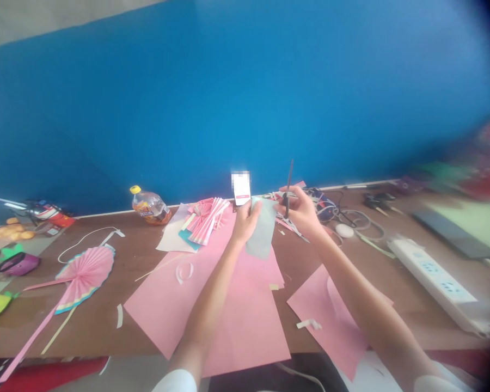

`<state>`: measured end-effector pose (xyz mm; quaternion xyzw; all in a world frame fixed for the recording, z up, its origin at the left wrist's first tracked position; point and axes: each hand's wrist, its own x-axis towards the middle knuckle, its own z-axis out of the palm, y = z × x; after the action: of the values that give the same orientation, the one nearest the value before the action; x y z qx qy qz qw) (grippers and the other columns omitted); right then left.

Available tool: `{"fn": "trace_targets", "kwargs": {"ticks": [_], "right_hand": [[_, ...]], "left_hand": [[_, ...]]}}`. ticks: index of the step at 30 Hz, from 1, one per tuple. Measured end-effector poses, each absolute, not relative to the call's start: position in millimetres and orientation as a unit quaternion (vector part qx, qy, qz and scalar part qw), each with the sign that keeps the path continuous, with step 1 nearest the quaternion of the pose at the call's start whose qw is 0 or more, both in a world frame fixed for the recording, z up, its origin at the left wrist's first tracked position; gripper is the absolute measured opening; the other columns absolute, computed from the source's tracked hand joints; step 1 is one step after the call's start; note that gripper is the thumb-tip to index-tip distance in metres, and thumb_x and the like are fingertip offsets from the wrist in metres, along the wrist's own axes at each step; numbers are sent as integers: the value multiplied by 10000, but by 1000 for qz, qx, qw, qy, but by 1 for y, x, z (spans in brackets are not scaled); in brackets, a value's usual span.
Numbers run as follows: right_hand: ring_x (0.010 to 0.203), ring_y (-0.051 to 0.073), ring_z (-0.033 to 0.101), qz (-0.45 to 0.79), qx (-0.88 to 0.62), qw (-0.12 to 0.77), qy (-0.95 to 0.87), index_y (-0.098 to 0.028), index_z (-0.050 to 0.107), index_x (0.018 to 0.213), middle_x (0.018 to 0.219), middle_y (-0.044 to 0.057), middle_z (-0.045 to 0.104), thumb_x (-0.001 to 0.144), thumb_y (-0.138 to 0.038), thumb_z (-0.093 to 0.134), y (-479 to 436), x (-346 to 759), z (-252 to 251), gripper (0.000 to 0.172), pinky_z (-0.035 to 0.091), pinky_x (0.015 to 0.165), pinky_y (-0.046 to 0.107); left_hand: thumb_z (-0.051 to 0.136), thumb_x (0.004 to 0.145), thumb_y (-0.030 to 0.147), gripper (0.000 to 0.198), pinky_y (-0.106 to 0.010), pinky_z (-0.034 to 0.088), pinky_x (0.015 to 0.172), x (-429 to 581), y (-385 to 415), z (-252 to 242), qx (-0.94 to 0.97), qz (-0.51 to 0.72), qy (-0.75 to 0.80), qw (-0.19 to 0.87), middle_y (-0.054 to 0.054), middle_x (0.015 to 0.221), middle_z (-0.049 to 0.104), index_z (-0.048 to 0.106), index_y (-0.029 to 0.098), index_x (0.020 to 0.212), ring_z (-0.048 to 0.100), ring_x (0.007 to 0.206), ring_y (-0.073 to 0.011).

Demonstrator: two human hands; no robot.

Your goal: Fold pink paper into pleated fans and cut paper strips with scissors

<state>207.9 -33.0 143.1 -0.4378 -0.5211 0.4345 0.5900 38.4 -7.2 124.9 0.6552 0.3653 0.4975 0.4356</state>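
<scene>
My left hand [246, 220] is closed on a pale green sheet of paper [263, 231], held up above the desk with its lower part hanging down. To its right, my right hand [300, 209] grips a pair of scissors [289, 182], the dark blades pointing up and away from the paper. Beneath my arms lie large pink paper sheets [237, 316]. A folded pink paper fan [208, 220] rests just left of my left hand, partly on white paper [169, 231]. Behind the green paper a phone [241, 190] stands lit.
An opened pink pleated fan [85, 272] lies at the left, near a bottle with a yellow cap [150, 207]. More pink paper [330, 316] sits under my right forearm. Cables [361, 220] and a white power strip [435, 286] occupy the right. A blue wall [228, 98] rises behind.
</scene>
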Motion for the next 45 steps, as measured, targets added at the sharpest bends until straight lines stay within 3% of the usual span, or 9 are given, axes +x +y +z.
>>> {"fn": "trace_targets", "kwargs": {"ticks": [8,27,33,42,45], "right_hand": [[617,143,561,429,-437,591,-525,-259,551,1099,783,-8,650,651,-327,791,-35,206,143,513,457,531,262],[607,135,547,418,-431,596,-533,-272,557,1112,780,-11,642,657,-352,777,-36,206,143,512,455,534,261],[640,149,572,418,-428,593,-539,-266,558,1110,814,6,659,658,-337,772,-37,206,146,505,466,549,270],[692,174,610,416,-432,568,-563,-257,566,1129,841,18,679,668,-317,766,-34,210,145,506,488,581,285],[772,211,644,373,-447,559,-590,-259,552,1176,895,46,706,691,-329,755,-35,212,147,530,511,641,326]], "left_hand": [[392,962,551,408,-255,360,654,42,-14,132,653,547,370,372,12,715,381,435,196,766,384,661,-123],[431,953,540,415,-242,298,578,43,-19,136,633,570,374,367,22,670,334,426,189,730,326,615,-111],[465,944,518,455,-244,255,554,42,-20,135,627,587,371,353,30,637,273,345,187,656,281,599,-103],[450,940,544,468,-255,227,536,39,-19,133,660,558,387,321,32,598,288,440,176,651,281,572,-105],[437,951,530,459,-253,258,553,39,-19,131,696,528,379,305,23,587,374,520,168,680,336,571,-111]]}}
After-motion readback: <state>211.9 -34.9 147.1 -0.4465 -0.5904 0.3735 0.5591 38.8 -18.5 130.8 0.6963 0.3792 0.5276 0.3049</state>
